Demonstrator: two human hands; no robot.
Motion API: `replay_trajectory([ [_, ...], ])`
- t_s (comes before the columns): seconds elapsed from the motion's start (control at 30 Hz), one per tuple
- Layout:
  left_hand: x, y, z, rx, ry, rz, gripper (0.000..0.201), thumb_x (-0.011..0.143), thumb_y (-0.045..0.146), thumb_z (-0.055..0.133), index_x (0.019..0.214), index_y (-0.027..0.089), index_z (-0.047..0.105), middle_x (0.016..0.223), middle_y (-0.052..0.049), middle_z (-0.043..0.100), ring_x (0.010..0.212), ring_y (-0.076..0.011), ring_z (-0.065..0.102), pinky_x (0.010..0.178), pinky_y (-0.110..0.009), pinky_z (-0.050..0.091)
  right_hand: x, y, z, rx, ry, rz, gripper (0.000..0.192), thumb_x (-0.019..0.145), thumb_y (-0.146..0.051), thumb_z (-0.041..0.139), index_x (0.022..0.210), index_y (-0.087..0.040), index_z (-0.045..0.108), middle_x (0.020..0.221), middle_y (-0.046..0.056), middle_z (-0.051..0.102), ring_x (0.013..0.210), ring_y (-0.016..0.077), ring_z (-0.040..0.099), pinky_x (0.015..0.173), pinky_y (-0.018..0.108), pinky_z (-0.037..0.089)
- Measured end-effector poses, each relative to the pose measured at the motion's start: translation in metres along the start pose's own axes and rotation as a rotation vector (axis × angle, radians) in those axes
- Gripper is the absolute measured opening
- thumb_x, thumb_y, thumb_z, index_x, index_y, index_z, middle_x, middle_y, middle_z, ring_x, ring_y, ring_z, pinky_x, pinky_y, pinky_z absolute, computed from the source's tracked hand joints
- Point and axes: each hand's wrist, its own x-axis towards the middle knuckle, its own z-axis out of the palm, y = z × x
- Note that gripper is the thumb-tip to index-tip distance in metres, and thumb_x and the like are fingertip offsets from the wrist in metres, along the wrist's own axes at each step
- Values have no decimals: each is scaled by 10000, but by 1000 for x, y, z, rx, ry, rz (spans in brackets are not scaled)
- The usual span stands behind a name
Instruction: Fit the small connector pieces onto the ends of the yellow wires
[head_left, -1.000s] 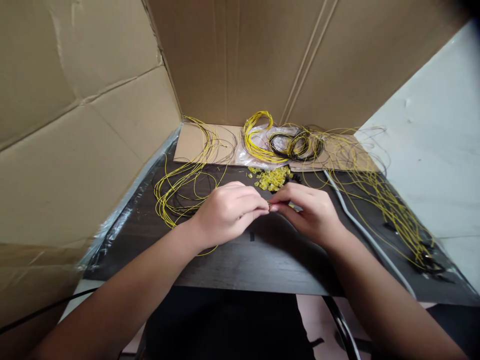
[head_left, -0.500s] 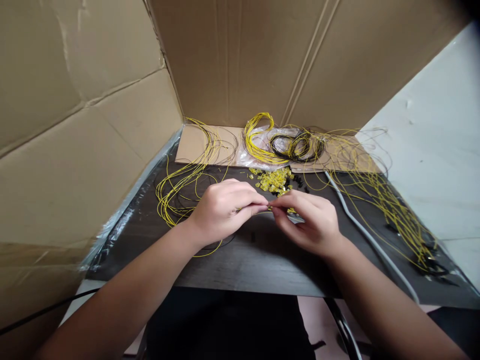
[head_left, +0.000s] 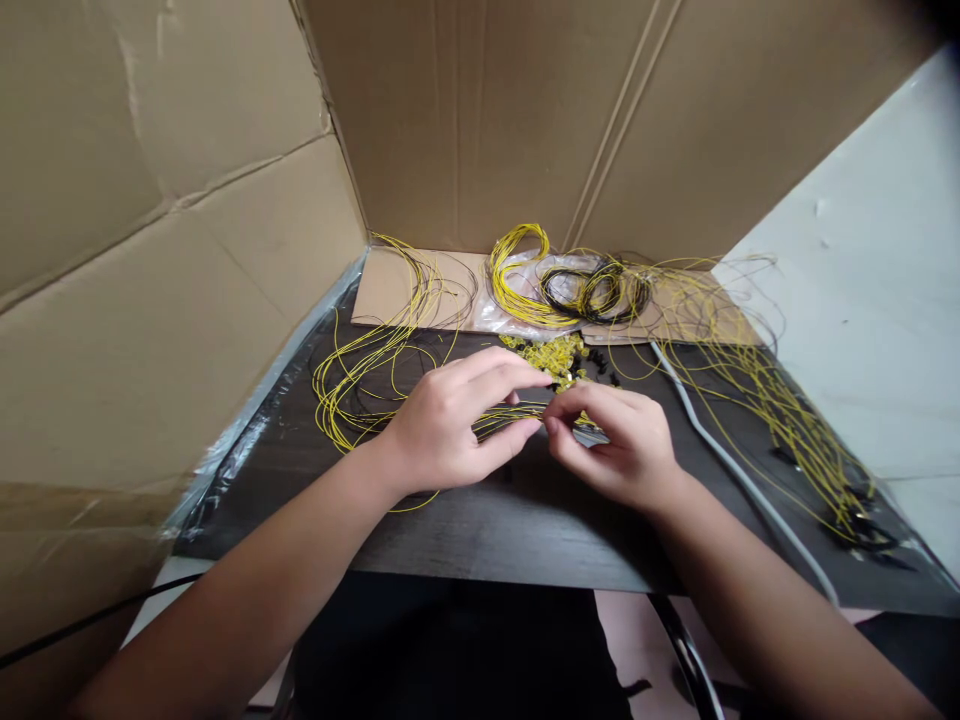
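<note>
My left hand [head_left: 450,425] and my right hand [head_left: 619,440] meet fingertip to fingertip over the dark table [head_left: 487,520]. Between them runs a thin bundle of yellow wires [head_left: 506,413]. My left hand pinches the wires between thumb and forefinger, its other fingers spread. My right hand grips the wire end with thumb and forefinger; what sits on that end is too small to tell. Just behind the fingers lies a pile of small yellow connectors [head_left: 555,357].
Loose yellow and black wire loops [head_left: 360,370] lie left of my hands. Coiled bundles [head_left: 570,285] rest on a cardboard sheet at the back. Long yellow wires [head_left: 780,410] and a grey cable [head_left: 720,450] run along the right. Cardboard walls [head_left: 172,260] enclose left and back.
My left hand's fingers have opened and lifted slightly, and the yellow wires now show between thumb and forefinger. My right hand stays at the wire end.
</note>
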Motion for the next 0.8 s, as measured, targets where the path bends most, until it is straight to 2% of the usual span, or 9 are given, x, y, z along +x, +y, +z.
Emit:
replay_trajectory([
  [0.13,-2,-1,1,136,-1,70,249,878,234,631,1121,178,617,1081,-83,668,985,-188,645,861,-335,536,1,-1,0,69,-21,55,43,873,-160,590,851,-197,592,722,6,649,620,105,593,599,227,491],
  [0.27,-5,-6,3,256,6,133,124,891,257,635,990,188,663,946,-44,686,852,-163,639,796,-316,497,3,-3,0,112,-20,127,48,878,-178,597,834,-191,611,678,-10,632,584,88,570,572,203,471],
  [0.57,-3,-5,2,263,-28,141,95,916,214,592,928,176,678,863,-32,685,771,-142,611,764,-297,473,6,-2,-1,183,-52,214,70,864,-183,614,795,-180,625,647,-22,618,561,79,546,556,190,446],
  [0.8,-3,-5,5,245,-50,120,95,902,181,572,915,155,662,840,-29,671,737,-136,596,730,-291,466,5,-1,0,202,-63,213,67,859,-170,617,792,-171,628,649,-24,616,562,69,541,557,178,435],
])
